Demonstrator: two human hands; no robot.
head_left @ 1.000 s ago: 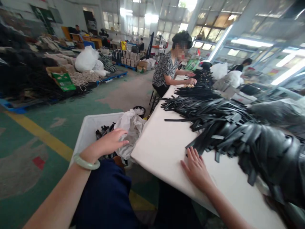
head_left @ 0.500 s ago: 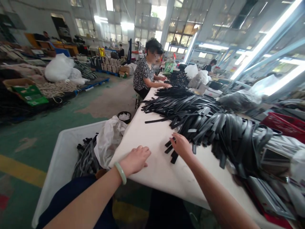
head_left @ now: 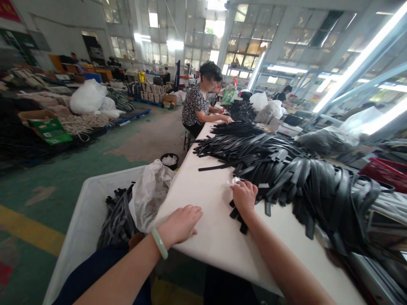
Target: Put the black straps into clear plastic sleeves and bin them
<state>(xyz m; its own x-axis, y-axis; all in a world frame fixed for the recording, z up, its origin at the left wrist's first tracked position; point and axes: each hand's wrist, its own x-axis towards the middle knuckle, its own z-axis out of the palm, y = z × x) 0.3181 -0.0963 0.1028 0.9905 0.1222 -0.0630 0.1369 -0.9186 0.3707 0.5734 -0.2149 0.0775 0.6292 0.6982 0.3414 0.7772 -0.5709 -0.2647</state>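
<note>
Black straps (head_left: 318,182) at right remained unbinned, others (head_left: 118,218) lay binned lower left; the right hand (head_left: 244,199) pinched clear plastic (head_left: 235,181), the left hand's (head_left: 180,224) fingers together.

The long strips (head_left: 270,169) are black, with grey highlights on their curved faces, and the tabletop (head_left: 193,182) beneath is plain creamy white. The bangle (head_left: 159,242) is pale milky green; the trousers (head_left: 89,273) are navy. The tub (head_left: 74,216) is white, the strips inside it (head_left: 116,220) grey and black, and the crumpled bag (head_left: 149,192) off-white. A co-worker's top (head_left: 192,106) has a dense black-and-white mottled print. The floor (head_left: 76,169) is green with greyish-brown patches and a yellow stripe (head_left: 32,230). The basket (head_left: 386,173) is red.
</note>
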